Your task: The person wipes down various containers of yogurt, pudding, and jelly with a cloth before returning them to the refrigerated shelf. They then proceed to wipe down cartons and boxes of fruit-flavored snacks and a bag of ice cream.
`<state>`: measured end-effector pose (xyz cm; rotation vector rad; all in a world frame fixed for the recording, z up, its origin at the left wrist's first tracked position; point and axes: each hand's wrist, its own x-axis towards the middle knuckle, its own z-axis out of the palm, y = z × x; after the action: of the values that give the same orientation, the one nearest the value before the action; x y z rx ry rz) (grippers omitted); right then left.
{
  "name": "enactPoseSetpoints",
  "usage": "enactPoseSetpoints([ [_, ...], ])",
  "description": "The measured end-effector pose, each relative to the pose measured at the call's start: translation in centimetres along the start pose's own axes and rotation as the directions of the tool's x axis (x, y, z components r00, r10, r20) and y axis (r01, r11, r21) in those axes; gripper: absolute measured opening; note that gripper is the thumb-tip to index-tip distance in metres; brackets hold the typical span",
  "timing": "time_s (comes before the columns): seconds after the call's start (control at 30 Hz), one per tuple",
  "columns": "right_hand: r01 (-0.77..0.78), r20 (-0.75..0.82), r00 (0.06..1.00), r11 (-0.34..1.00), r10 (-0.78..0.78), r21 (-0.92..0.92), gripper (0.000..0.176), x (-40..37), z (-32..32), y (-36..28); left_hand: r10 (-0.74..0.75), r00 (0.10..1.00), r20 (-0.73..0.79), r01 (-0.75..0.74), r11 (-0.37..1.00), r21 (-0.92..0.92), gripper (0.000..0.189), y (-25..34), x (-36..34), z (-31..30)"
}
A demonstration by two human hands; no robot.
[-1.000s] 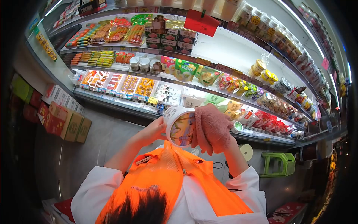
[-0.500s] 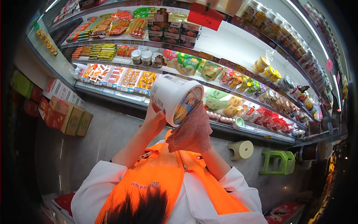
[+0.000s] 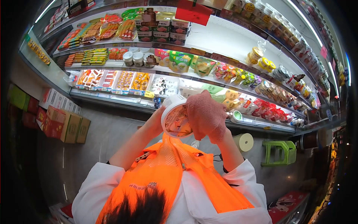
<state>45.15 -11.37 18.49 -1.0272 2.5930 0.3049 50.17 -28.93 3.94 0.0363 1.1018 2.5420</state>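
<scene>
A white round tub with a clear-looking lid and orange contents or print is held in front of my chest, its lid side tilted toward me. My left hand grips its left side, the fingers mostly hidden behind it. Over my right hand lies a dusty-pink cloth, pressed against the tub's right side and rim. The cloth covers most of my right hand.
Ahead stand lit refrigerated shelves with sausages, tins, pouches and cups. Cardboard boxes sit on the floor at left. A cream stool and a green stool stand at right.
The tub has turned and come lower, its lid now facing me more. My right hand with the cloth has moved up onto the tub's right side. The view has shifted slightly.
</scene>
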Motion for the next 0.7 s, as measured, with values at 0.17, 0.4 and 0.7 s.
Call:
enactPoseSetpoints([
  [0.17, -0.092, -0.228, 0.924, 0.756, 0.307, 0.648, 0.044, 1.2, 3.3, -0.4, 0.203, 0.979, -0.006, -0.196, 0.937, -0.29, 0.074, -0.5, 0.8, 1.7],
  [0.4, 0.196, -0.574, 0.565, 0.579, 0.593, 0.791, 0.046, 0.9, 4.9, -3.7, 0.465, 0.876, -0.129, -0.442, 0.88, 0.175, 0.078, 0.0, 0.3, 1.5],
  [0.7, -0.305, 0.004, 0.952, 0.951, 0.305, 0.053, 0.037, -1.7, -2.5, -1.0, 0.101, 0.988, 0.115, -0.083, 0.986, -0.145, 0.071, 1.1, -0.7, 1.4],
])
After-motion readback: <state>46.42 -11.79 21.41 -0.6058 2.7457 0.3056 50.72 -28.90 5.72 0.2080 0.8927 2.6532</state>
